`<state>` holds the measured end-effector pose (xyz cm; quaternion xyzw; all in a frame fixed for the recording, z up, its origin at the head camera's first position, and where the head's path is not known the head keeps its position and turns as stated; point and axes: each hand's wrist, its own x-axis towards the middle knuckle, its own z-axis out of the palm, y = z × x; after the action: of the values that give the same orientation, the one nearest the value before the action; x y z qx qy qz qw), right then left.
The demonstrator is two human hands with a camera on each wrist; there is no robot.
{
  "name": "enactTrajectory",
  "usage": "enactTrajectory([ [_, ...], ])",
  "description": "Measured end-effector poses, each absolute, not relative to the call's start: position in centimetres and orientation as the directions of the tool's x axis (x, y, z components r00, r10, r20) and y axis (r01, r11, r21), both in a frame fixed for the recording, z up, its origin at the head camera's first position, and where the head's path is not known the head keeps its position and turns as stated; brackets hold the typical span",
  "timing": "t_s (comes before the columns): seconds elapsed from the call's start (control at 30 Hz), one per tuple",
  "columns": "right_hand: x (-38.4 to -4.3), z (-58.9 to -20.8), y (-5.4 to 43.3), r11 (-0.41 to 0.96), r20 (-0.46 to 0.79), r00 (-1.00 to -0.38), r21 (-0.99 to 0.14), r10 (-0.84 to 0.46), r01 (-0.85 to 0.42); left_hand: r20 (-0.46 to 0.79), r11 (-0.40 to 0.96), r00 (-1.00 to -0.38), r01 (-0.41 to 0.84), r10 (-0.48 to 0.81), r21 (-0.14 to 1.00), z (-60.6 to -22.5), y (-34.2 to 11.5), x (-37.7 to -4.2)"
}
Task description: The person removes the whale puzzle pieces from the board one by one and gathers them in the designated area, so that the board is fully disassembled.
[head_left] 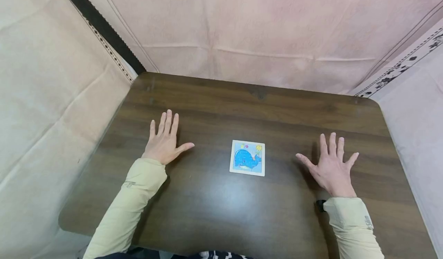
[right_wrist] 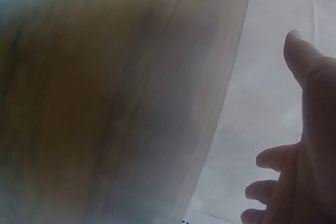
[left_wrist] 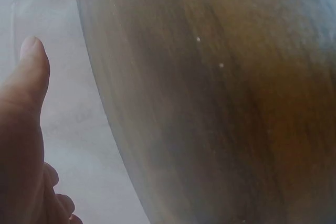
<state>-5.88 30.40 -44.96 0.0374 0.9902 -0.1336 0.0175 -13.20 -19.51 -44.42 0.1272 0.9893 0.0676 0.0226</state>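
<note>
A square picture puzzle [head_left: 247, 158] with a white border lies flat on the brown wooden table [head_left: 207, 201], near its middle. It shows a blue whale, with a yellow sun at the upper right. To its left, my left hand [head_left: 162, 141] is spread over the table with straight fingers and the thumb pointing toward the puzzle. My right hand [head_left: 331, 168] is spread out on the other side, fingers pointing away from me. Both hands hold nothing and stay apart from the puzzle. The wrist views show each thumb and the tips of some fingers beside the tabletop.
Pale cloth hangs [head_left: 242, 28] behind the table and along both sides. A dark strip [head_left: 104, 28] runs down at the back left, and a patterned band [head_left: 398, 68] at the back right. A black wristband [head_left: 320, 205] shows at the right cuff.
</note>
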Motion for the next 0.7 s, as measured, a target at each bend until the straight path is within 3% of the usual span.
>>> enactTrajectory([
  [0.33,-4.9,-44.2,31.1,0.954,-0.011,-0.997,-0.290,0.074,0.074,-0.028,0.923,-0.939,0.331,0.343,0.198,-43.5,-16.8,-12.2],
  [0.7,-5.1,-44.2,26.9,0.918,0.013,-0.999,-0.393,-0.049,-0.050,-0.133,0.806,-0.813,0.513,0.567,0.295,-44.5,-9.9,-10.0],
])
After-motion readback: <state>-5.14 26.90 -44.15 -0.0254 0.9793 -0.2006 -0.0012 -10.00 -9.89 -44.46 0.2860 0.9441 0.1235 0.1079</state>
